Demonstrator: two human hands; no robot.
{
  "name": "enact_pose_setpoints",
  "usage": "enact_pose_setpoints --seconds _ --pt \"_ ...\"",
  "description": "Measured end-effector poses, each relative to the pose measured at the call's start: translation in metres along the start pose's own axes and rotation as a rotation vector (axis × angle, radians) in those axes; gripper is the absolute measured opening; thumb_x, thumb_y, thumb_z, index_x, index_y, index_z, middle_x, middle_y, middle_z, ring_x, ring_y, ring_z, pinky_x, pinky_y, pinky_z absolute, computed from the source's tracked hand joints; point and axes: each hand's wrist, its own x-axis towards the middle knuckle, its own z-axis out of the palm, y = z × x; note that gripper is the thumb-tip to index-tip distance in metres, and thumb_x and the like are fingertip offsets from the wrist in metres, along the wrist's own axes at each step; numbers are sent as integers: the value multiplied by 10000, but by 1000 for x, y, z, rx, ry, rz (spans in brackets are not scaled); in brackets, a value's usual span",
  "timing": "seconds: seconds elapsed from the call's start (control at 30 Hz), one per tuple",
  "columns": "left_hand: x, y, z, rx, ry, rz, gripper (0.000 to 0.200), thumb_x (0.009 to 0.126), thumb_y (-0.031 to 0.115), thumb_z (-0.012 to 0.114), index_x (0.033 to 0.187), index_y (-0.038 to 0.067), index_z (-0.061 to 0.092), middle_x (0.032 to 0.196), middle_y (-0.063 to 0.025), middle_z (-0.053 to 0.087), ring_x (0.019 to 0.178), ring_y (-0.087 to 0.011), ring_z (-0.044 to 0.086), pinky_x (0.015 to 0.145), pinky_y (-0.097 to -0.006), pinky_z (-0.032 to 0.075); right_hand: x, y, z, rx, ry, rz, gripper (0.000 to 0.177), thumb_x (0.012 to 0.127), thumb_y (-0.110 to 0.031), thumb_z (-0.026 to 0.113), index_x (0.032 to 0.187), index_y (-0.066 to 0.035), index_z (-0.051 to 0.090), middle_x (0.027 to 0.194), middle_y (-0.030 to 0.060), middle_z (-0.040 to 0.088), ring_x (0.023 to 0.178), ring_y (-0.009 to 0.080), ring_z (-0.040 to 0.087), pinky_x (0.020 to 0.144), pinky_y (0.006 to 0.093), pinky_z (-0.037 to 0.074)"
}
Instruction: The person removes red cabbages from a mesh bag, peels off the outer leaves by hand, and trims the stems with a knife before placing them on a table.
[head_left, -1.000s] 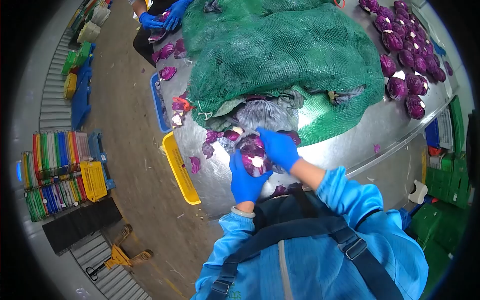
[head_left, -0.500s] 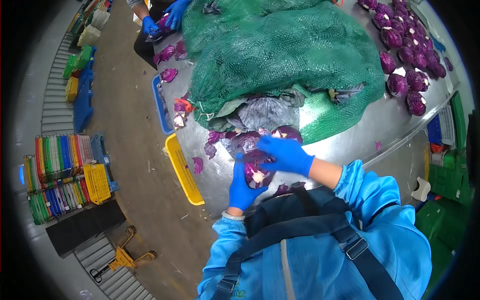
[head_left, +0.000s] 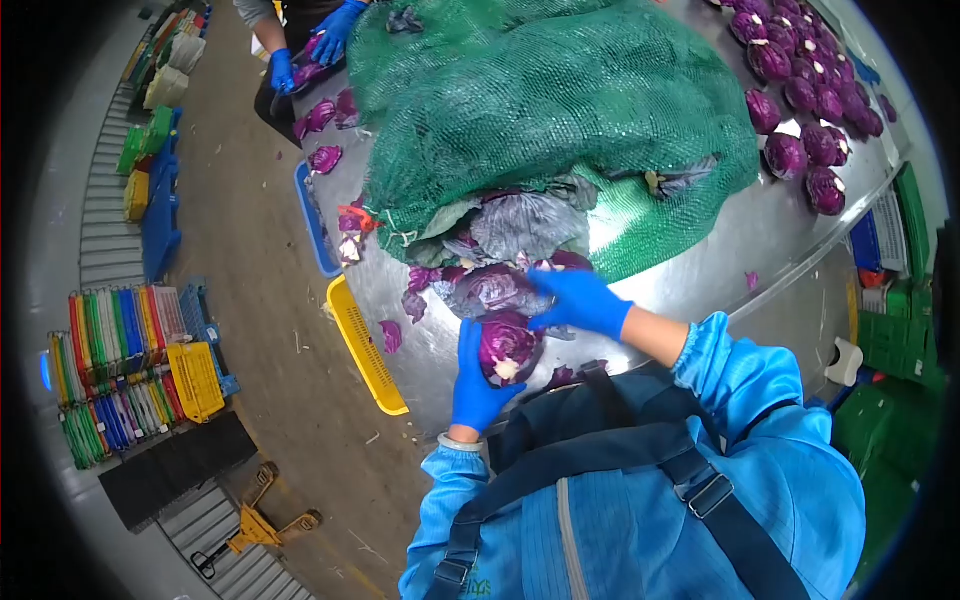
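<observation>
My left hand (head_left: 478, 385) is wrapped around the left side of a red cabbage (head_left: 508, 350), whose pale cut stem faces me. My right hand (head_left: 582, 303) is at the cabbage's upper right, its fingers curled inward; whatever they hold is hidden. Just beyond, a large loose purple outer leaf (head_left: 493, 290) lies close to the right fingertips. Past it is the mouth of a green mesh sack (head_left: 560, 110), where dull grey-purple cabbage leaves (head_left: 530, 225) show.
Trimmed red cabbages (head_left: 785, 155) are grouped at the table's far right. Leaf scraps (head_left: 391, 336) lie along the left edge of the metal table (head_left: 690, 290). A yellow crate (head_left: 365, 345) and a blue crate (head_left: 318, 225) stand beside it. A co-worker's gloved hands (head_left: 338, 30) hold purple cabbage at upper left.
My right hand has drawn back slightly to the right from over the cabbage, leaving more of it visible. My left hand still holds it, now slightly lower in view.
</observation>
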Motion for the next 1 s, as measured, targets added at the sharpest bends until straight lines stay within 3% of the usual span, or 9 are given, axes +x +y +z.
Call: enact_pose_setpoints --seconds 0.03,0.13,0.23,0.3,0.7,0.8,0.87,0.93,1.0 --pt "-1 0 -1 -96 6 -45 1179 558 124 901 1498 58 193 1519 -183 255 1392 -319 320 1115 -395 338 -4 -4 6 58 -165 35 761 695 -555 756 1263 -80 577 1057 218 657 929 375 653 811 452 518" --pt "-3 -17 -6 -207 -11 -65 1196 573 119 898 1511 69 158 1497 -175 280 1374 -308 343 1112 -388 345 5 3 16 322 -367 140 673 697 -555 764 1112 -37 651 978 218 670 902 366 661 796 454 513" --pt "-5 -17 -7 -424 113 -262 884 702 144 841 1403 60 309 1357 -149 411 1249 -259 446 1046 -359 394 16 -7 15 344 -552 278 607 695 -546 746 993 -22 676 903 225 674 852 374 662 766 461 517" --pt "1 -10 3 -402 243 -363 651 773 187 803 1268 62 399 1226 -121 479 1150 -222 489 995 -346 413 14 -7 33 192 -446 118 586 691 -541 721 956 -21 675 866 221 674 830 378 662 750 467 520" --pt "5 -25 13 -313 244 -199 673 761 152 797 1333 38 462 1319 -127 503 1214 -244 495 1045 -354 389 4 6 63 50 -187 -20 316 734 -310 657 958 -89 682 771 208 659 723 390 652 664 491 520" --pt "-7 -43 4 -418 156 -203 680 765 113 771 1365 29 462 1358 -128 500 1251 -240 479 1078 -357 360 -9 37 63 -158 -81 21 271 737 -254 651 965 -113 687 769 197 661 724 381 655 661 489 521" --pt "-3 -51 0 -506 159 -215 674 771 86 748 1377 25 462 1367 -128 503 1265 -235 472 1089 -358 349 -12 50 50 -56 208 225 239 737 -225 650 954 -135 693 757 173 662 705 371 653 640 483 518" --pt "-12 -58 2 -586 199 -233 661 776 62 724 1382 20 463 1366 -126 509 1271 -231 470 1091 -358 348 -17 52 33 -140 96 224 287 747 -255 682 1011 -142 683 829 155 678 743 351 661 640 463 525" --pt "-7 -45 2 -519 165 -252 629 790 29 682 1379 18 464 1358 -117 518 1245 -231 495 1072 -348 373 -18 9 17 -38 157 -58 339 743 -308 703 1023 -120 669 889 140 676 790 336 659 657 450 528"
